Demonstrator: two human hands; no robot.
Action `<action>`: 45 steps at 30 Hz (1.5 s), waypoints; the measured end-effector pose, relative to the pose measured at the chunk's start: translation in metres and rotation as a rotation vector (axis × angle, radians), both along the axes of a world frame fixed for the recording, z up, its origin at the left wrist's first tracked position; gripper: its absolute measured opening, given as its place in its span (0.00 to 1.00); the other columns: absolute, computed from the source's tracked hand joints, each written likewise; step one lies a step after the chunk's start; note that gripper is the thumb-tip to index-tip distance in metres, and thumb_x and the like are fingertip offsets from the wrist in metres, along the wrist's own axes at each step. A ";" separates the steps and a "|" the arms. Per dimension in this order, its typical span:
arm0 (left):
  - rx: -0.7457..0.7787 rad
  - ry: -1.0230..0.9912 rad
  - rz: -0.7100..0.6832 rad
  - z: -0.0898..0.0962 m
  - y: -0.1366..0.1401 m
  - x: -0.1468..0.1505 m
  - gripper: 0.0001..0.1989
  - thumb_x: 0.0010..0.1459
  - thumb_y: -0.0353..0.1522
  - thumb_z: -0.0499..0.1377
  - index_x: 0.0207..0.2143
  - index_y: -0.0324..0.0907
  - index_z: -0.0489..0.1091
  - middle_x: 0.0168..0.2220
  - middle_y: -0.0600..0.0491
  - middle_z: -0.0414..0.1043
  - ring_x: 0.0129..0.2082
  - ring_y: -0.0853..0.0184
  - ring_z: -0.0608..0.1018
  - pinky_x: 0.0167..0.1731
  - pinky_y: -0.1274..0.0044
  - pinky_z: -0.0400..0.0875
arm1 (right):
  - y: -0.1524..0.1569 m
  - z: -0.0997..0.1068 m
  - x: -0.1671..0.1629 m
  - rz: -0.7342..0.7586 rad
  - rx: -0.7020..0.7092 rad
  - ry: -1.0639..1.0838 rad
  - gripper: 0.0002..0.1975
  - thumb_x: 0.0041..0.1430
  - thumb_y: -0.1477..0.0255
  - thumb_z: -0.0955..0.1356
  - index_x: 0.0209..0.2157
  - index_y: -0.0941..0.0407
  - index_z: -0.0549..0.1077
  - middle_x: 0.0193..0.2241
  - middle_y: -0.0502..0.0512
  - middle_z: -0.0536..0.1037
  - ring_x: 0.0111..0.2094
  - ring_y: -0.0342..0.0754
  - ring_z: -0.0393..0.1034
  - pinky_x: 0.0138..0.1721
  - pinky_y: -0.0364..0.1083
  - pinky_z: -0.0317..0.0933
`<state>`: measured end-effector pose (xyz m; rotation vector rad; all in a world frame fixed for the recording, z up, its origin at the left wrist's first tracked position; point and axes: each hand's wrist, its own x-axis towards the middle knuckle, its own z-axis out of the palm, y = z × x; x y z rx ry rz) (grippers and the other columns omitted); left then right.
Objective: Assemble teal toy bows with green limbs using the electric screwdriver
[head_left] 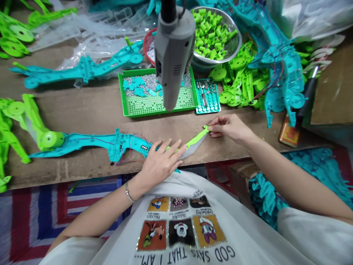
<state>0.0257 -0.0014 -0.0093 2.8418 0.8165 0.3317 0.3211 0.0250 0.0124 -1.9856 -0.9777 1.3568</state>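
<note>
Pinching lime strip (197, 138) in right hand (230, 127); covering with left hand (162, 160), unclear if gripping; could twist, snagging wires (137, 135) beside its fingers.

Smooth plastic bow-shaped piece (92, 143), glossy metal bowl (234, 46).

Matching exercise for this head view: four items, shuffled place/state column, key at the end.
Items:
1. left hand
2. metal bowl
3. screwdriver
4. right hand

Place/state:
A. lies on the small teal tray
B. fingers at the tip of the green-edged clear piece
C. palm down over one end of the long teal part
D. heaped with small green parts

Pairs: 1-C; 2-D; 3-A; 4-B
</note>
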 end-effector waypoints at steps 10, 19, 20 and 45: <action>-0.031 0.021 0.023 0.003 -0.001 0.001 0.23 0.68 0.37 0.56 0.63 0.44 0.65 0.60 0.47 0.72 0.56 0.53 0.74 0.52 0.60 0.66 | 0.004 -0.020 -0.086 0.636 0.481 -0.512 0.10 0.64 0.68 0.65 0.37 0.57 0.76 0.30 0.55 0.81 0.29 0.46 0.71 0.33 0.44 0.59; -0.094 0.058 0.026 0.003 -0.002 0.002 0.27 0.67 0.39 0.58 0.66 0.44 0.61 0.65 0.43 0.66 0.63 0.50 0.69 0.62 0.52 0.59 | 0.001 -0.032 -0.095 0.694 0.376 -0.826 0.17 0.71 0.63 0.59 0.45 0.56 0.75 0.34 0.59 0.84 0.32 0.52 0.77 0.30 0.46 0.52; -0.095 0.049 0.026 0.005 -0.002 0.000 0.30 0.66 0.40 0.58 0.67 0.42 0.58 0.67 0.41 0.62 0.66 0.49 0.66 0.64 0.50 0.55 | 0.001 -0.032 -0.095 0.694 0.379 -0.830 0.17 0.71 0.63 0.59 0.45 0.56 0.75 0.34 0.59 0.84 0.32 0.52 0.77 0.30 0.46 0.52; 0.006 -0.326 0.261 -0.028 -0.031 -0.028 0.21 0.64 0.41 0.61 0.57 0.47 0.72 0.54 0.45 0.74 0.59 0.55 0.73 0.66 0.54 0.53 | -0.004 -0.021 -0.149 0.598 0.215 -0.899 0.17 0.72 0.63 0.56 0.49 0.56 0.71 0.33 0.62 0.82 0.28 0.53 0.73 0.30 0.46 0.47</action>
